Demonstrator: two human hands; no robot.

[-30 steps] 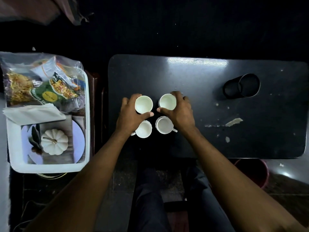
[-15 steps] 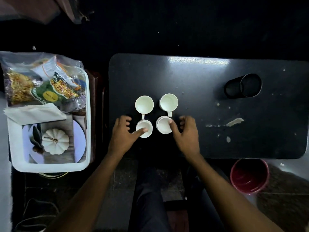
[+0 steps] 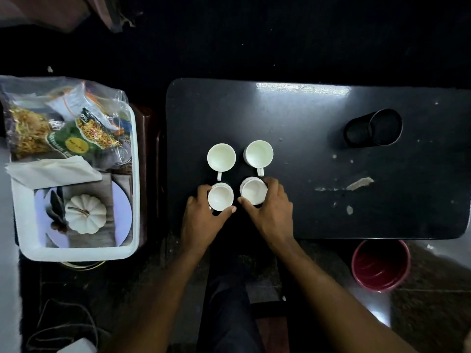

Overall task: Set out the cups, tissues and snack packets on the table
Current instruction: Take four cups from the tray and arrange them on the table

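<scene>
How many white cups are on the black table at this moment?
4. The far left cup and far right cup stand free; the left hand holds the near left cup, the right hand the near right cup.

Pulled back toward 6 o'clock, now gripping tight: left near cup (image 3: 220,197) in left hand (image 3: 201,220), right near cup (image 3: 254,192) in right hand (image 3: 270,212).

The left hand (image 3: 202,220) curls round the near left cup (image 3: 220,197), thumb at its 4 o'clock. The right hand (image 3: 271,212) curls round the near right cup (image 3: 254,191). The forearms enter from 7 and 5 o'clock.
</scene>
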